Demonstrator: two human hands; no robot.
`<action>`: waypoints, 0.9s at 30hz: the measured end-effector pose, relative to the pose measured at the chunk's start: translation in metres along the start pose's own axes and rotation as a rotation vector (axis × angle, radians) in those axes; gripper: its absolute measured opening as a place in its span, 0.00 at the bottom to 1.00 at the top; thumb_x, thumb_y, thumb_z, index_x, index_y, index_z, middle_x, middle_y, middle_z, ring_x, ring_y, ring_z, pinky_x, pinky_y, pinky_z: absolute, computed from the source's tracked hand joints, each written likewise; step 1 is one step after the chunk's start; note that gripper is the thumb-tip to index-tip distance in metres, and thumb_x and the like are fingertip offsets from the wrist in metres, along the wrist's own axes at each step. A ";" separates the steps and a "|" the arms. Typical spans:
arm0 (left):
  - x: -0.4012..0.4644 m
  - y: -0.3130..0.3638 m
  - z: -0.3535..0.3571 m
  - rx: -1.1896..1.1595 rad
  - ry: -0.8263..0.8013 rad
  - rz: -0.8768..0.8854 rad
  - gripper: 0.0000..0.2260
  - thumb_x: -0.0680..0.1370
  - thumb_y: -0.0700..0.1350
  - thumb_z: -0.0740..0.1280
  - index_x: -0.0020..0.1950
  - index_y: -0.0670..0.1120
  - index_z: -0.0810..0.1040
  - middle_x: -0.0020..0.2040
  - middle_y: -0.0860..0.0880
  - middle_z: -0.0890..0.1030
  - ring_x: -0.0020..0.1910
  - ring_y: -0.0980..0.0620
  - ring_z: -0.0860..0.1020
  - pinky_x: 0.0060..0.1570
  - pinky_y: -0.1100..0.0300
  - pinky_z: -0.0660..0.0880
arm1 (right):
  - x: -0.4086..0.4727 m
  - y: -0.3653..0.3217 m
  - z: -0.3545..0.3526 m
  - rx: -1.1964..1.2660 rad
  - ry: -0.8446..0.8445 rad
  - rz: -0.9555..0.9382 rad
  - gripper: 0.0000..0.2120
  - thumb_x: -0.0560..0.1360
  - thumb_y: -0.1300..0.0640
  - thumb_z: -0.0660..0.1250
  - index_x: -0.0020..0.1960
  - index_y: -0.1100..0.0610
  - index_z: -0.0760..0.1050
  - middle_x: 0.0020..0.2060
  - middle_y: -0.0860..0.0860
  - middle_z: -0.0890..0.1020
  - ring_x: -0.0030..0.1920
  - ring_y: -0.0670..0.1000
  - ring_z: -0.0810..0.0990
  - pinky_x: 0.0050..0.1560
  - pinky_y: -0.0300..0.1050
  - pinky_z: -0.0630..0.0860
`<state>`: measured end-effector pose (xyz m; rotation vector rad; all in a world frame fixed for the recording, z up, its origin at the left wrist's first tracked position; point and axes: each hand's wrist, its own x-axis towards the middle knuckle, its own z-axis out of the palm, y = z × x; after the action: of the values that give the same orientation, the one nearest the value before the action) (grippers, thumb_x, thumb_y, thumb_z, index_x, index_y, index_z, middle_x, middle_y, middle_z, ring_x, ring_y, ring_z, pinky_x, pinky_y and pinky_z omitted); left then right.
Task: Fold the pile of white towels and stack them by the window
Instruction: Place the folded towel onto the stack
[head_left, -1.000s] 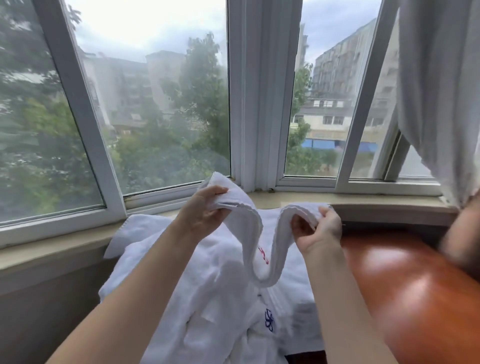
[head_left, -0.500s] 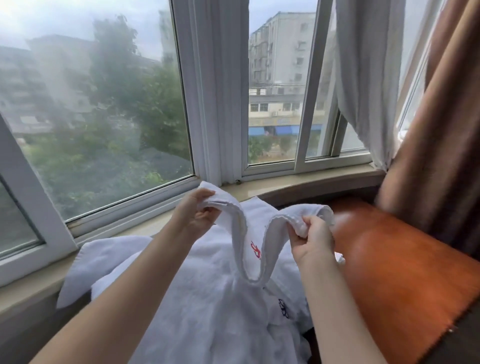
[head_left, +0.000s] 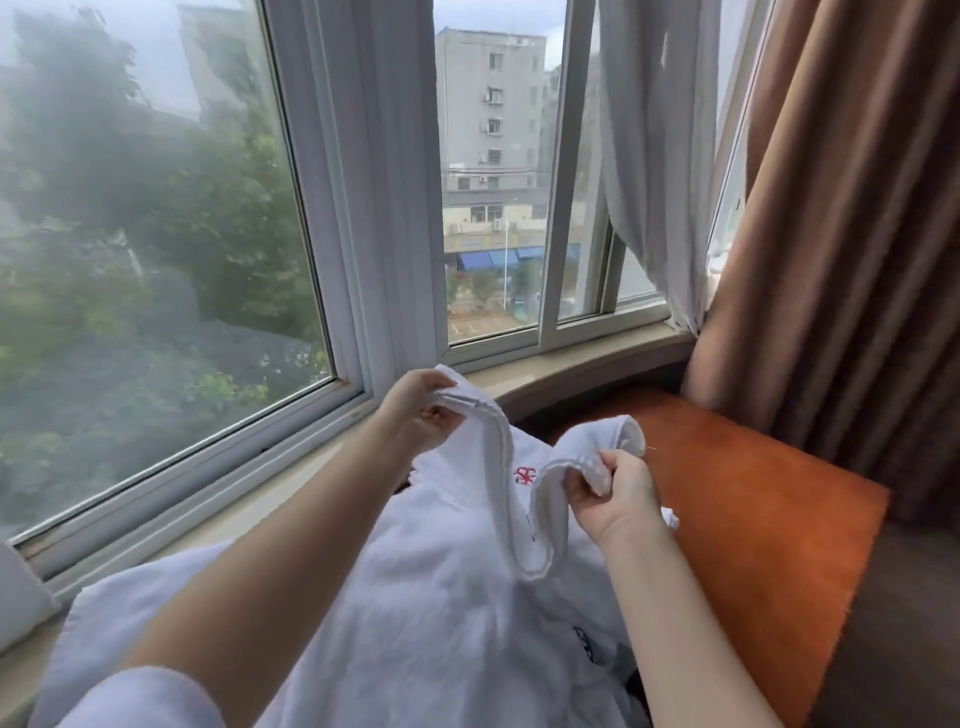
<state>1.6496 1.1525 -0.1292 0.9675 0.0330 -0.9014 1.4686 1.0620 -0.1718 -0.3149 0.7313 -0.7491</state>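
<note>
Left hand (head_left: 423, 410) pinches one towel (head_left: 511, 499) corner, right hand (head_left: 613, 493) clamps the other; the edge sags between them at frame centre, probably to line up corners. Pile (head_left: 415, 597) lies below, beside the sill (head_left: 571, 364).

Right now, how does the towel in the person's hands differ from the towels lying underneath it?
The held towel is lifted, pinched by the left hand and right hand, sagging in a loop between them; the pile of towels lies loose and rumpled. The held one shows a red emblem, the pile a blue one. Both are white terry.
</note>
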 end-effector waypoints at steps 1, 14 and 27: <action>0.006 0.008 0.010 -0.003 -0.027 0.012 0.12 0.78 0.32 0.57 0.37 0.43 0.66 0.32 0.46 0.66 0.29 0.51 0.69 0.33 0.64 0.73 | 0.007 -0.007 0.007 0.012 -0.015 -0.025 0.14 0.77 0.68 0.53 0.34 0.60 0.65 0.18 0.51 0.66 0.17 0.47 0.69 0.23 0.35 0.73; 0.146 -0.051 -0.064 0.353 0.281 -0.215 0.09 0.77 0.46 0.68 0.46 0.43 0.70 0.43 0.47 0.74 0.43 0.50 0.75 0.57 0.54 0.72 | 0.097 0.021 -0.121 -0.491 0.454 -0.195 0.19 0.70 0.50 0.70 0.58 0.57 0.77 0.50 0.54 0.82 0.48 0.58 0.81 0.52 0.54 0.78; 0.207 -0.067 -0.068 0.496 -0.027 0.249 0.28 0.69 0.39 0.71 0.69 0.40 0.69 0.60 0.40 0.77 0.57 0.42 0.78 0.52 0.50 0.76 | 0.120 0.016 -0.126 -0.957 0.262 -0.603 0.25 0.74 0.49 0.66 0.71 0.46 0.69 0.65 0.47 0.77 0.66 0.52 0.73 0.67 0.53 0.69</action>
<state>1.7626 1.0517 -0.2995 1.3843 -0.3415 -0.7016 1.4486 0.9871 -0.3285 -1.3686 1.2440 -0.9720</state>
